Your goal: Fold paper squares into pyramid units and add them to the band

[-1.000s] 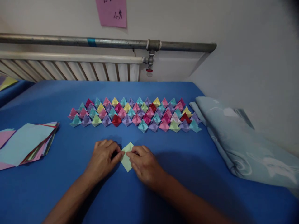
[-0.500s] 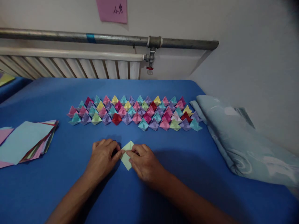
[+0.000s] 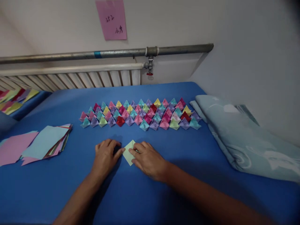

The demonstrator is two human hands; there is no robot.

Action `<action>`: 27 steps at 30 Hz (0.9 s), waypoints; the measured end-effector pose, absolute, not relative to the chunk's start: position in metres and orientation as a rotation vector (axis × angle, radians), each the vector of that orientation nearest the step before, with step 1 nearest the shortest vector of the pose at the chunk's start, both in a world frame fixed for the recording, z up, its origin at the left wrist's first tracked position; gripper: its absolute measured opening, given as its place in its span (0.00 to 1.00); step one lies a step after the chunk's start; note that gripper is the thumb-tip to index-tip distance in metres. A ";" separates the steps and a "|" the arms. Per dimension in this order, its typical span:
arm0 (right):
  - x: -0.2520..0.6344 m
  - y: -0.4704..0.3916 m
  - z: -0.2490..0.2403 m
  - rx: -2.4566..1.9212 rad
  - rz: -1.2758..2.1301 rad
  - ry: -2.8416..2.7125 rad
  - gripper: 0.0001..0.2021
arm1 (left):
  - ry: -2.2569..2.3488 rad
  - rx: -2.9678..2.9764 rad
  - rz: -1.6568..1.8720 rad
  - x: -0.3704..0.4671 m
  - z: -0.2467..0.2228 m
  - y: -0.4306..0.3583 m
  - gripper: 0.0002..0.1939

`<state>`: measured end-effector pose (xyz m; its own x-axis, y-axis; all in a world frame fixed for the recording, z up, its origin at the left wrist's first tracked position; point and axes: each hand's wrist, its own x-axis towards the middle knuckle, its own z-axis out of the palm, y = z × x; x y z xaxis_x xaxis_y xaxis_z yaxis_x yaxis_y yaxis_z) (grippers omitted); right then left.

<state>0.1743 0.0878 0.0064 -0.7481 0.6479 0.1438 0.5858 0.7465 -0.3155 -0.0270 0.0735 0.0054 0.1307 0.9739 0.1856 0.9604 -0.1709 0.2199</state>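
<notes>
Green paper (image 3: 127, 153) flat on the blue surface (image 3: 131, 193)

Around it, loose sheets (image 3: 47, 142) lie at nine o'clock. Closer in at nine, the left hand (image 3: 105, 156) has its thumb at the left corner, fingers spread clear of it. The green paper should prove light, crisp and easily torn; edges suit holding. Folded boats (image 3: 138, 120) spread from ten to two. At four, the right hand (image 3: 150, 161) covers the right side; whether it pinches, I cannot tell.

Bare left forearm (image 3: 78, 197) and right forearm (image 3: 199, 193) reach from the near edge; left hand (image 3: 105, 156) arched, thumb stretched rightward; right hand (image 3: 148, 160) palm-down, fingers bent leftward.
</notes>
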 end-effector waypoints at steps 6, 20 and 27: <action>0.175 0.087 0.006 -0.945 0.340 -2.663 0.10 | 1.815 2.625 0.577 0.005 -0.008 0.038 0.16; 0.190 0.088 0.010 -0.849 0.271 -2.659 0.13 | 1.948 2.685 0.296 0.008 -0.006 0.025 0.18; 0.195 0.092 0.008 -0.812 0.323 -2.631 0.10 | 1.729 2.533 -0.138 0.012 0.038 0.087 0.13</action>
<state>0.1950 0.0921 0.0078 -0.7668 0.5793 0.2764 0.4952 0.8079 -0.3196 0.0119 0.0868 0.0377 0.3624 0.9250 -0.1144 0.9314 -0.3639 0.0081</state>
